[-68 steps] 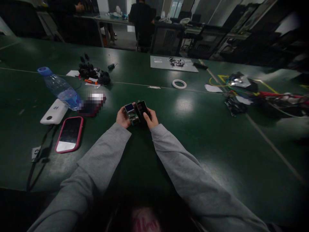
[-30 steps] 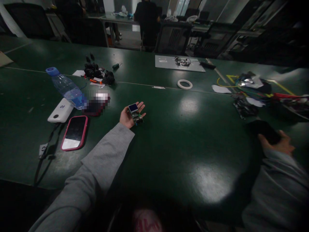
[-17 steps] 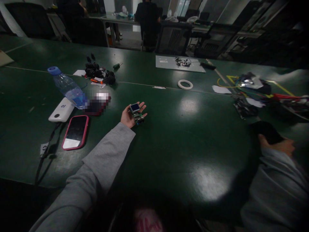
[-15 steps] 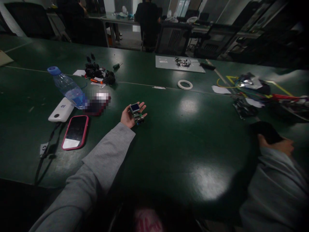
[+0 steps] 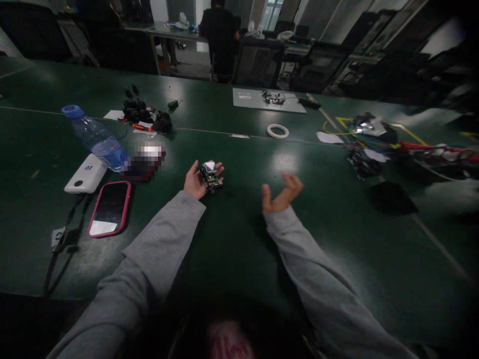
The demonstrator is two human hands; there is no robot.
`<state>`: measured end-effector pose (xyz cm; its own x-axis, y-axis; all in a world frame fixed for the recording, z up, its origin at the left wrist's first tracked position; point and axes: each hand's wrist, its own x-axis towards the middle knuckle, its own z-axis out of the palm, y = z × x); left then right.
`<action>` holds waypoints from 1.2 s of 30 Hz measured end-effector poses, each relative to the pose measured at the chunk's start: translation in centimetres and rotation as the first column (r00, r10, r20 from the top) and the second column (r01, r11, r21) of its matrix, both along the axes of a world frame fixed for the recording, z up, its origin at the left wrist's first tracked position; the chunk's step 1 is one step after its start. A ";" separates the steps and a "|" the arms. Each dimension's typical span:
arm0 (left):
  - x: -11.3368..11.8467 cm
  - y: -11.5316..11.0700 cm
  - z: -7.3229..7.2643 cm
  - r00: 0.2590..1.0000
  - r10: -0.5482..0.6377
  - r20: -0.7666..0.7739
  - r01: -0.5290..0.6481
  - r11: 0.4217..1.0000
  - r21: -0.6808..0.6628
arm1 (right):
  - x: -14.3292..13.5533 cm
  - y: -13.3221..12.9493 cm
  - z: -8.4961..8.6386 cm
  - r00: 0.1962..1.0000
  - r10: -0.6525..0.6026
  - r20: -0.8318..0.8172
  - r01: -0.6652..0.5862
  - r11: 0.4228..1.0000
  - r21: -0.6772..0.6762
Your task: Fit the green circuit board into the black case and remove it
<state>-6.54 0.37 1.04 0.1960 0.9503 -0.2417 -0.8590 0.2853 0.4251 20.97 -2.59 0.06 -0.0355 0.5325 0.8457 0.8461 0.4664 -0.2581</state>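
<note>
Dark green bench surface (image 5: 239, 239), dimly lit, with a second bench row and office chairs behind it, where a dark-clothed person (image 5: 219, 35) is placed near a far desk. Left hand (image 5: 196, 182), grey-sleeved, lies palm up on the bench near the centre, thumb raised and fingers loosely curled; in its palm and fingers rests a small circuit board module (image 5: 211, 177) with a pale display on top, cradled rather than gripped. Right hand (image 5: 279, 195) hovers just above the bench to the right of the module and apart from it, palm up, fingers spread and bent, holding nothing. Black flat object (image 5: 391, 197) lies on the bench well to the right, untouched. At left: a water bottle (image 5: 95, 137) on its side with a blue cap, a white power bank (image 5: 84, 174) just beside it, and a pink-cased phone (image 5: 109, 207), screen up. Farther back: a cluster of black parts (image 5: 145, 114), a white tape ring (image 5: 277, 130), a grey sheet (image 5: 267, 102), and tangled coloured wires (image 5: 411, 147) at right.
</note>
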 end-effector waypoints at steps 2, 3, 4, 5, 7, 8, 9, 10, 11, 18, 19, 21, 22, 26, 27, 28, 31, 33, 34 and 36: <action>0.0 -0.2 0.2 1.000 -0.002 -0.005 0.002 1.000 0.000 | -8.3 -1.6 -0.7 0.969 0.192 0.153 -0.197 0.980 0.019; -0.1 -0.3 0.3 1.000 -0.013 -0.007 0.013 1.000 0.003 | -11.6 -2.4 -0.9 0.952 0.235 0.194 -0.236 0.972 -0.019; -0.1 -0.4 0.4 1.000 -0.029 -0.007 0.029 1.000 0.009 | -14.2 -3.1 -1.2 0.949 0.242 0.203 -0.234 0.970 -0.063; -0.1 -0.6 0.5 0.999 -0.046 -0.006 0.046 0.999 0.018 | -16.1 -3.5 -1.4 0.952 0.244 0.185 -0.225 0.967 -0.118; -0.1 -0.7 0.7 0.998 -0.062 -0.006 0.062 0.997 0.034 | -17.5 -3.4 -1.7 0.968 0.225 0.107 -0.194 0.950 -0.243; -0.1 -0.7 0.7 0.998 -0.057 -0.006 0.057 0.998 0.038 | -17.4 -2.8 -1.8 0.971 0.231 0.064 -0.202 0.931 -0.304; -0.1 -0.7 0.7 0.999 -0.053 -0.003 0.053 0.998 0.041 | -16.9 -2.1 -1.9 0.969 0.246 0.023 -0.222 0.908 -0.356; -0.1 -0.7 0.7 0.999 -0.054 0.004 0.054 0.998 0.045 | -16.2 -1.3 -2.0 0.965 0.263 -0.015 -0.248 0.885 -0.393; -0.1 -0.7 0.8 0.998 -0.064 0.015 0.063 0.997 0.052 | -15.4 -0.6 -2.0 0.959 0.280 -0.047 -0.273 0.867 -0.418; -0.1 -1.0 1.7 0.989 -0.145 0.043 0.137 0.981 0.139 | -12.0 2.3 -2.6 0.928 0.246 -0.281 -0.352 0.829 -0.435; 0.0 -1.1 1.9 0.988 -0.152 0.036 0.145 0.979 0.144 | -11.9 2.6 -2.9 0.914 0.241 -0.328 -0.373 0.816 -0.441; 0.4 -1.4 2.2 0.985 -0.171 0.026 0.165 0.974 0.157 | -11.7 3.2 -3.4 0.879 0.204 -0.431 -0.403 0.802 -0.442; 0.6 -1.5 2.3 0.983 -0.181 0.023 0.175 0.970 0.166 | -11.6 3.4 -3.6 0.858 0.171 -0.484 -0.407 0.801 -0.439; 1.2 -1.9 2.7 0.978 -0.209 0.022 0.201 0.961 0.188 | -11.1 3.4 -3.2 0.772 0.060 -0.633 -0.440 0.769 -0.463; 1.3 -2.0 2.7 0.977 -0.211 0.021 0.204 0.962 0.182 | -10.8 3.1 -2.9 0.758 0.057 -0.650 -0.462 0.750 -0.473; 1.3 -2.0 2.8 0.977 -0.214 0.019 0.208 0.962 0.175 | -10.5 2.8 -2.5 0.746 0.058 -0.664 -0.485 0.730 -0.482; 1.2 -2.1 2.8 0.972 -0.235 0.007 0.230 0.958 0.173 | -9.6 2.1 -1.4 0.726 0.042 -0.686 -0.523 0.682 -0.512; 1.2 -2.2 2.7 0.969 -0.247 -0.002 0.243 0.953 0.183 | -9.2 1.9 -1.1 0.728 0.035 -0.684 -0.530 0.662 -0.530; 1.2 -2.2 2.7 0.968 -0.249 -0.005 0.246 0.952 0.184 | -9.0 1.9 -1.1 0.732 0.041 -0.680 -0.531 0.660 -0.531; 1.3 -2.2 2.6 0.967 -0.254 -0.009 0.251 0.951 0.180 | -8.7 2.1 -1.2 0.736 0.065 -0.674 -0.534 0.668 -0.518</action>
<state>-5.26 -1.86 3.69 0.4374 0.8967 -0.0686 -0.7751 0.4146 0.4768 12.23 -0.48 -1.10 0.0417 0.9803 0.1930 0.2659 0.1753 -0.9479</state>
